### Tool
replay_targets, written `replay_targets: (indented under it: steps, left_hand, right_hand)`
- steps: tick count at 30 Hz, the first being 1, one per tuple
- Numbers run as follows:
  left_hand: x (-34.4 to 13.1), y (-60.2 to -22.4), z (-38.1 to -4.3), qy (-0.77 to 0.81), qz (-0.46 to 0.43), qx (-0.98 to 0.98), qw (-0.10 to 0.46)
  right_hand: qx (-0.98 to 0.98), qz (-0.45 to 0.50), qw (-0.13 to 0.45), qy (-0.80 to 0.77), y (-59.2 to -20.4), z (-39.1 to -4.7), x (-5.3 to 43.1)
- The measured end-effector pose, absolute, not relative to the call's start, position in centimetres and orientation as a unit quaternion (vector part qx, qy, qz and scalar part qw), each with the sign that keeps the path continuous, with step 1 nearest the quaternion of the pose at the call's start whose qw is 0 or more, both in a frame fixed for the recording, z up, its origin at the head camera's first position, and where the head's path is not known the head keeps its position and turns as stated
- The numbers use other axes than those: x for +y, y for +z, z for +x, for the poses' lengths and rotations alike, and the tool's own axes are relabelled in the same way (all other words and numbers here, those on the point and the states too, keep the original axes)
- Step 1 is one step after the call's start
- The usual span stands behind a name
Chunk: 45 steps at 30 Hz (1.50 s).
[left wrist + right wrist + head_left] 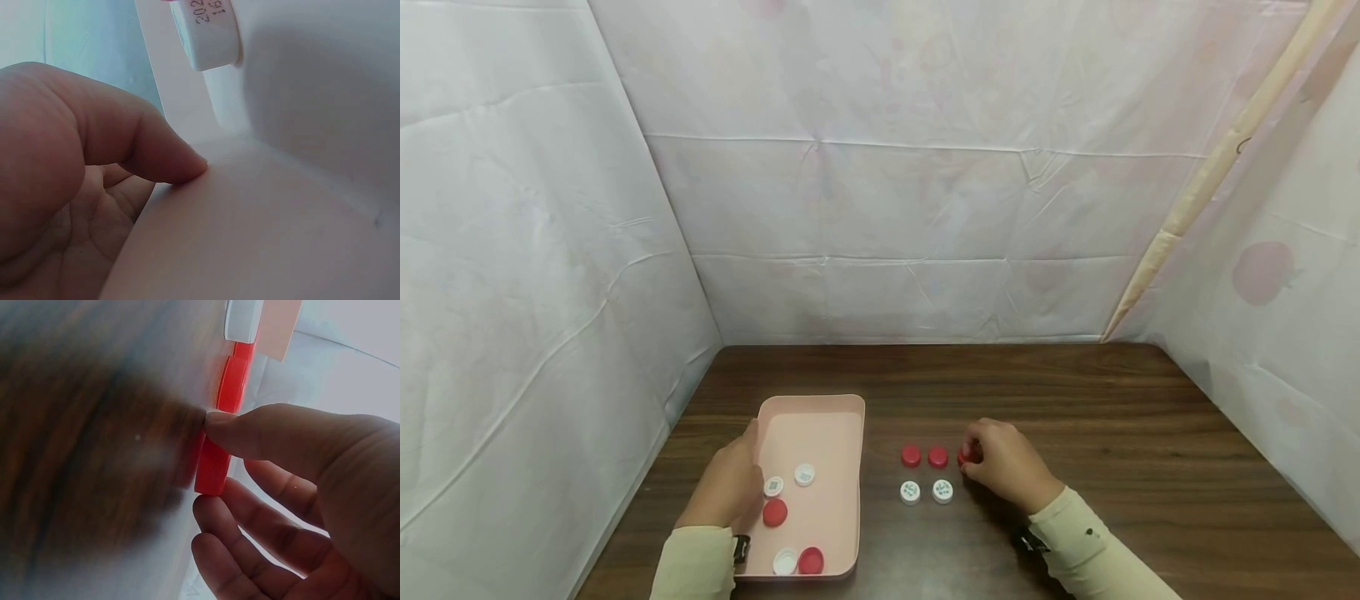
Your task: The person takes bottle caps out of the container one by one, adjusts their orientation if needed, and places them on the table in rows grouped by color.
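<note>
My right hand [1006,463] pinches a red bottle cap [213,470] on the wooden table, thumb at one side and fingertips at the other. That cap is at the right end of a row, beside two more red caps [937,457]. Nearer to me, two white caps [942,492] with printed tops sit below the row. On the left side, my left hand [727,477] grips the wall of a pink tray [820,429]; in the left wrist view its thumb presses the inner face. Several red and white caps lie in the tray, among them a red cap [775,512].
The dark wooden table [1112,467] extends to the right of my right hand. White cloth [880,208] hangs behind the table and along both sides. A cream-covered pole [1195,200] slants up at the back right corner.
</note>
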<state>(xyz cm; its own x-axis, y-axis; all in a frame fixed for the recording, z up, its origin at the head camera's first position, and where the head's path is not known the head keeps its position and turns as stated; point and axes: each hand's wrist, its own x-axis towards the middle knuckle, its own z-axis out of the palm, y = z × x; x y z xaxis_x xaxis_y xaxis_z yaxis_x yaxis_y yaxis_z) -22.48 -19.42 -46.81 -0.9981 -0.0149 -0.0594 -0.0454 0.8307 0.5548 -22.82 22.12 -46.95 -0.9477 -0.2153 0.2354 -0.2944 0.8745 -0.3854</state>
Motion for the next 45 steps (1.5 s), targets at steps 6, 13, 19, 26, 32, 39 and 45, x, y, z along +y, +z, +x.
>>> replay_targets:
  steps: [6, 13, 19, 26, 32, 39, 45]
  left_hand:
    - [-19.49, -46.84, -22.50, 0.290, -0.014, 0.957, 0.027]
    - [-19.52, -46.86, -22.53, 0.290, -0.016, 0.956, 0.027]
    - [-19.47, -46.98, -22.62, 0.296, -0.019, 0.955, 0.029]
    - [-19.41, -46.85, -22.59, 0.297, -0.020, 0.954, 0.032]
    - [-19.38, -46.68, -22.67, 0.290, -0.018, 0.956, 0.033]
    - [-19.45, -46.70, -22.68, 0.288, -0.018, 0.957, 0.032]
    - [-19.39, -46.67, -22.63, 0.291, -0.022, 0.956, 0.035]
  right_hand:
    - [-0.963, 0.131, 0.096, 0.215, -47.07, -22.85, 22.15]
    - [-0.963, 0.128, 0.101, 0.215, -47.19, -22.83, 22.16]
    - [-0.967, 0.111, 0.098, 0.206, -47.05, -22.78, 22.09]
    - [-0.973, 0.097, 0.094, 0.189, -46.86, -22.53, 21.87]
    - [-0.974, 0.099, 0.085, 0.182, -46.80, -22.44, 21.81]
    - [-0.976, 0.100, 0.076, 0.175, -46.79, -22.42, 21.74]
    - [-0.977, 0.102, 0.076, 0.171, -46.65, -22.26, 21.64]
